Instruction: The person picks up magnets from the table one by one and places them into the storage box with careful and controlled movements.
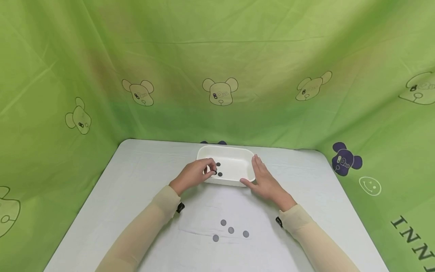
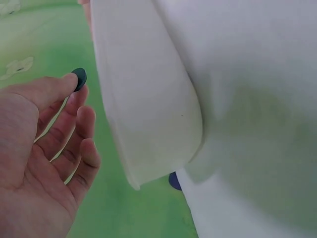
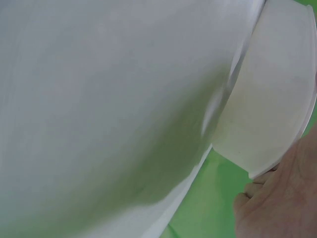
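Observation:
A white oblong plastic box (image 1: 236,165) stands toward the far side of the table, and its outer wall (image 2: 148,94) fills much of the left wrist view. Above the box's left end, my left hand (image 1: 194,173) pinches a small dark round disc (image 2: 79,80) between thumb and index finger; the other fingers are loosely bent. Inside the box near that hand lie two similar discs, an upper one (image 1: 218,164) and a lower one (image 1: 220,174). At the box's right end my right hand (image 1: 267,184) rests on the rim, thumb spread to the near side, fingers extended along the end.
Several grey discs (image 1: 231,230) lie scattered on the white tabletop (image 1: 190,245) nearer to me, between my forearms. A green printed cloth (image 1: 176,60) hangs behind the table and on both sides.

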A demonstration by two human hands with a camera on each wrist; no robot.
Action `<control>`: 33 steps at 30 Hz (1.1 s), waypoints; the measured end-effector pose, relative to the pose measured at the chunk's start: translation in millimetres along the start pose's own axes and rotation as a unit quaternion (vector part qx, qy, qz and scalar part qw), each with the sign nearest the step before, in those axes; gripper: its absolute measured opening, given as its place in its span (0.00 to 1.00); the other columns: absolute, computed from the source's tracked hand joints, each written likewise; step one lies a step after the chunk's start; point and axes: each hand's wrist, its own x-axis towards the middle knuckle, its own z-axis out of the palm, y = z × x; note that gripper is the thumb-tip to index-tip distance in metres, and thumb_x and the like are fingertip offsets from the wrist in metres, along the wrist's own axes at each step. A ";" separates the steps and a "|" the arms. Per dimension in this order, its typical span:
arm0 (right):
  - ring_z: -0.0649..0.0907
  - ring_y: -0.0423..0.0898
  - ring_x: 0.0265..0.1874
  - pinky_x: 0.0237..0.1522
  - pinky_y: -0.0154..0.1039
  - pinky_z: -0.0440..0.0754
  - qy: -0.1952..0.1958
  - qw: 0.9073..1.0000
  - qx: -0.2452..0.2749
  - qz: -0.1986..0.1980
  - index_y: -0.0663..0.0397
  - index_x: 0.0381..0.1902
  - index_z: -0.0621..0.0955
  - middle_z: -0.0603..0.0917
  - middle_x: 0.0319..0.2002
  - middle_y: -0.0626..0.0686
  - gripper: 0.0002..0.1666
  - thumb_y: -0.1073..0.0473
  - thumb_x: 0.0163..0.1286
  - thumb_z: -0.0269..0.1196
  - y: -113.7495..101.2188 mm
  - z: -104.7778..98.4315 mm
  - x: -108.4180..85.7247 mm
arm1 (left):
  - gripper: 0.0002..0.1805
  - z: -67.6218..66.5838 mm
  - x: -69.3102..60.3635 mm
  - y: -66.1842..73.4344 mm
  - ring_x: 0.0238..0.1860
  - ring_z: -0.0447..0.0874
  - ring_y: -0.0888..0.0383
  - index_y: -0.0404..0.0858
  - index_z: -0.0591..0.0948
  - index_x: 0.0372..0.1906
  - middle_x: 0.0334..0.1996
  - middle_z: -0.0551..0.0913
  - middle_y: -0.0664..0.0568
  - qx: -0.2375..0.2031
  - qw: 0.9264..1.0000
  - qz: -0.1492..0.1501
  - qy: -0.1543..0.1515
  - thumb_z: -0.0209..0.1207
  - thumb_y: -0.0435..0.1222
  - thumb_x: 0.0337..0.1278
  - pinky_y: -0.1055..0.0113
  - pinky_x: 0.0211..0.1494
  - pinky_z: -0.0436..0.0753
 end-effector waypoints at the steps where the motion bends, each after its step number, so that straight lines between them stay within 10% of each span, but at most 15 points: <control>1: 0.40 0.62 0.86 0.86 0.60 0.45 0.000 1.000 0.001 0.001 0.67 0.86 0.38 0.36 0.87 0.64 0.67 0.26 0.79 0.56 0.0 0.1 -0.1 | 0.04 0.9 2.5 -0.8 0.39 0.80 0.64 0.51 0.82 0.44 0.39 0.85 0.65 0.002 1.000 -0.002 -0.003 0.68 0.39 0.75 0.68 0.39 0.80; 33: 0.45 0.67 0.86 0.85 0.61 0.47 0.010 1.000 0.002 -0.002 0.68 0.86 0.40 0.39 0.87 0.66 0.67 0.27 0.79 0.57 1.4 3.2 0.4 | 0.02 21.3 65.1 -11.1 0.36 0.80 0.64 0.47 0.83 0.44 0.42 0.87 0.61 0.011 0.999 -0.036 -0.039 0.67 0.37 0.75 0.67 0.42 0.80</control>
